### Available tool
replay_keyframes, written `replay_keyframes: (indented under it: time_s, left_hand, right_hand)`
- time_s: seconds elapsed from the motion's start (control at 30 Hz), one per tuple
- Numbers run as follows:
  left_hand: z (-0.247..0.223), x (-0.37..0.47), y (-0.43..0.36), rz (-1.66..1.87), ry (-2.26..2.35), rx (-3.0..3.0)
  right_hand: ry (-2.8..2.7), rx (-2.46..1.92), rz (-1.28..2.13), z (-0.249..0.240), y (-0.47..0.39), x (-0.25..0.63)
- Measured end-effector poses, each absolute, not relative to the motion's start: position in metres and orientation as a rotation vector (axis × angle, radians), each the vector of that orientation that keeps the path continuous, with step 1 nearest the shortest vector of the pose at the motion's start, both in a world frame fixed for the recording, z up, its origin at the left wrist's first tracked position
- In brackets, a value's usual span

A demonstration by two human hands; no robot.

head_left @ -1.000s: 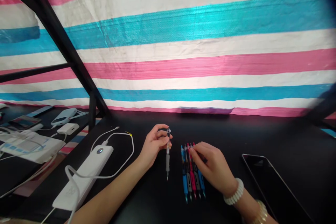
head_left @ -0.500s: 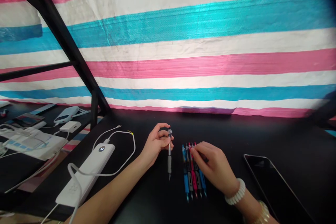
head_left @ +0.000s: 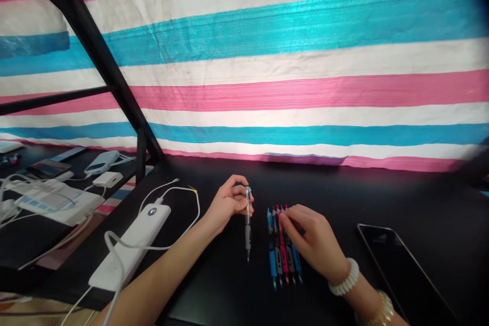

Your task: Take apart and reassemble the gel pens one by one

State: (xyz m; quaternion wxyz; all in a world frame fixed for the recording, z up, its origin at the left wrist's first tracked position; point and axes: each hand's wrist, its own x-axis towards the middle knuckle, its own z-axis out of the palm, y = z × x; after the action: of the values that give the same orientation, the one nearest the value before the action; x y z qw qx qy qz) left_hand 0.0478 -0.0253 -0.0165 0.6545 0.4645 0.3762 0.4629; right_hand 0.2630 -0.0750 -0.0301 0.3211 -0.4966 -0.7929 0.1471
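Note:
My left hand (head_left: 229,201) holds a pen (head_left: 248,232) with a grey grip and clear barrel by its upper end, pinched between thumb and fingers. The pen points tip-down towards me over the black table. To its right, several pens (head_left: 281,252) lie side by side in a row, with blue, grey and pink grips and their tips towards me. My right hand (head_left: 315,239) is closed at the upper ends of the row's right-hand pens, thumb and fingertips pinched there. Its fingers hide the tops of those pens, so exactly which one it grips is unclear.
A black smartphone (head_left: 401,270) lies right of my right hand. On the left sits a white power bank (head_left: 132,249) with a white cable looping around it. Further left are a power strip (head_left: 57,204), chargers and cables. Behind the table (head_left: 214,285) hangs a striped sheet (head_left: 290,97).
The view has shifted slightly, moving the surroundings a little to the right. Both hands keep nearly the same pose, the left still on its pen and the right at the row.

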Motion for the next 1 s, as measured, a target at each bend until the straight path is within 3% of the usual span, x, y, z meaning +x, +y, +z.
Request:
replay_keyframes:
  time_s: [0.37, 1.0]
  left_hand:
    - [0.004, 0.007, -0.005, 0.853, 1.057, 1.213]
    - [-0.026, -0.003, 0.004, 0.422, 1.373, 1.652]
  right_hand:
    - [-2.086, -1.270, 0.406, -0.034, -0.076, 0.264]
    - [-2.136, -1.291, 0.393, -0.034, -0.075, 0.264]
